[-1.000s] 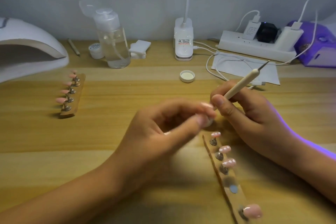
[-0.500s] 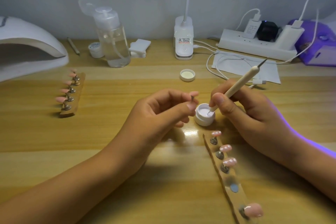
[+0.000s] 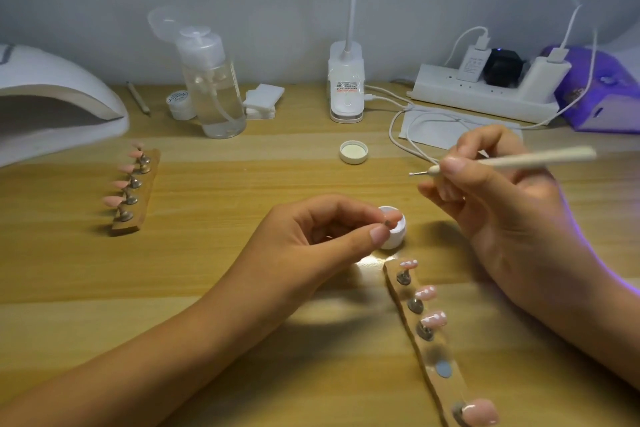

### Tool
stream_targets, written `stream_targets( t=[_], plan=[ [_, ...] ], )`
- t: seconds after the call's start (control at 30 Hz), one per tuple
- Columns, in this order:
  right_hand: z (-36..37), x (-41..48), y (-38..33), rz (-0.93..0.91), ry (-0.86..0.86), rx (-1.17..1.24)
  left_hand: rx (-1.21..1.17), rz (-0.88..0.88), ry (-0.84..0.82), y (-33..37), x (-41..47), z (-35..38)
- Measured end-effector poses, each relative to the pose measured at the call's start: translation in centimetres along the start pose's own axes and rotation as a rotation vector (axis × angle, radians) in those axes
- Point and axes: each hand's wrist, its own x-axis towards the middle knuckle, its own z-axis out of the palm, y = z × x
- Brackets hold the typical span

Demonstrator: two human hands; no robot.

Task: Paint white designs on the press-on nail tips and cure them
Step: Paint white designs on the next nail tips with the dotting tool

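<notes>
My left hand (image 3: 311, 239) pinches a small nail stand (image 3: 387, 222) between thumb and fingers, right in front of the open white gel pot (image 3: 393, 236). My right hand (image 3: 491, 191) grips a cream dotting tool (image 3: 512, 160), lifted above the table with its metal tip pointing left. A wooden holder strip (image 3: 433, 350) at the lower right carries pink nail tips (image 3: 429, 293) with white dots and has one bare slot. A second strip (image 3: 136, 198) with plain pink tips lies at the left, near the white curing lamp (image 3: 52, 104).
The pot's lid (image 3: 354, 151) lies upturned mid-table. Along the back stand a clear pump bottle (image 3: 213, 87), a small white jar (image 3: 178, 104), cotton pads (image 3: 263, 100), a clip lamp base (image 3: 346, 94), a power strip (image 3: 485, 90) with cables, and a purple device (image 3: 602, 90).
My right hand has lifted the dotting tool out of the white pot and swung it up and right, so it lies almost level. My left hand has shifted slightly right, over the pot.
</notes>
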Motion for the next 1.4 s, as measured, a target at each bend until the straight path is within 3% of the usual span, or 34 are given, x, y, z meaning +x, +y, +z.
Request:
stream_targets(
  t=[0.47,1.4],
  plan=[
    [1.2,-0.8,-0.7,0.092,-0.167,0.124,0.044,0.015,-0.036,-0.1,0.1,0.0],
    [1.4,-0.8,-0.6,0.111,-0.175,0.136,0.048,0.034,-0.045,0.0,0.1,0.0]
  ],
)
